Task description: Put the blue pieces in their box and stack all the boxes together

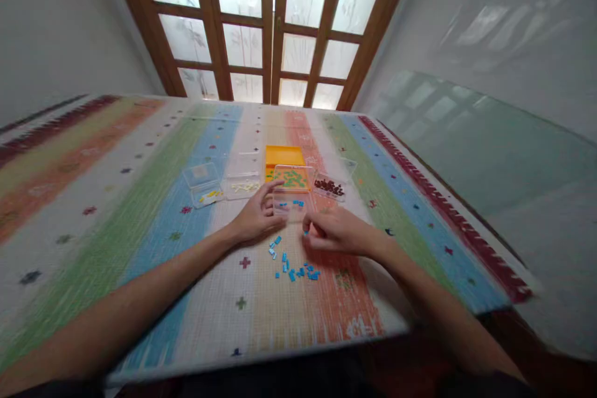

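My left hand rests on the striped cloth, its fingers curled against the left side of a small clear box that holds a few blue pieces. My right hand lies just right of that box with its fingers pinched on a small blue piece at about. Several loose blue pieces lie scattered on the cloth just in front of both hands.
Behind the hands stands a row of small clear boxes: one with yellow pieces, one with pale pieces, one with green pieces over an orange tray, one with dark red pieces. The striped cloth covers the table; a glass tabletop lies to the right.
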{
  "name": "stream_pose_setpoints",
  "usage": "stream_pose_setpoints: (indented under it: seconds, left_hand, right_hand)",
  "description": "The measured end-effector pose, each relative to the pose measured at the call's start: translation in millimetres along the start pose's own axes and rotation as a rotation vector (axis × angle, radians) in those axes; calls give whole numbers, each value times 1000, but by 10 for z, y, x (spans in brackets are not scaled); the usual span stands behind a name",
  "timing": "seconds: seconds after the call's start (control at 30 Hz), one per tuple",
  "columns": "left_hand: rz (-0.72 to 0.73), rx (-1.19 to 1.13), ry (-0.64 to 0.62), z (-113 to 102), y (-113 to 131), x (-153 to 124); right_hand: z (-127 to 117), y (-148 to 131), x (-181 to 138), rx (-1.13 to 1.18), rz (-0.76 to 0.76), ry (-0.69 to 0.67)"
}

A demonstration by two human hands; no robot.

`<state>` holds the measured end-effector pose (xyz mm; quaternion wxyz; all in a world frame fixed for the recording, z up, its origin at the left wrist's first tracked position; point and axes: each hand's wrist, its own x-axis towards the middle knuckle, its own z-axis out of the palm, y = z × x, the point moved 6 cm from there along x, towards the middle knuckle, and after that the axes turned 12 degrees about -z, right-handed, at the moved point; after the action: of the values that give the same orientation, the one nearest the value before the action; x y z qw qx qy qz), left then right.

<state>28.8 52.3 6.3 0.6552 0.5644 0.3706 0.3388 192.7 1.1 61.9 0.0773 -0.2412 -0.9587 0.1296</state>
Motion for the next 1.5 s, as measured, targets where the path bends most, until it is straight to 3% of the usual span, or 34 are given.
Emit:
stream_pose_setpoints:
  seconds: [0.1, 0.17, 0.43, 0.77, 1.03, 1.13, 1.23, 1.37, 1.5]
  left_hand:
    - [11, -10, -12, -8, -9, 4]
    - [21, -19, -24, -6, -7, 5]
    - [53, -67, -72, 19, -7, 14]
    - [65, -46, -70, 12, -9, 23]
    - [61, -49, -67, 10, -30, 30]
    - [42, -55, -65, 11, -30, 35]
    - [49, -39, -50, 5, -19, 36]
    - [68, -4, -19, -9, -12, 31]
    - [46, -6, -12, -10, -22, 23]
  right_hand:
    - [-206, 131, 169, -18, 34, 58]
    - [-252, 228, 278, -24, 75, 29]
    - [-141, 445, 566, -38, 96, -84]
    - [-166, 490, 580, -59, 91, -131]
    - [-350, 252, 427, 57, -9, 120]
    - [-301, 47, 396, 141, -93, 72]
    - [-168, -91, 393, 72, -120, -19]
    - [72, -146, 443, -63, -109, -121]
    - [233, -186, 505, -116, -152, -142]
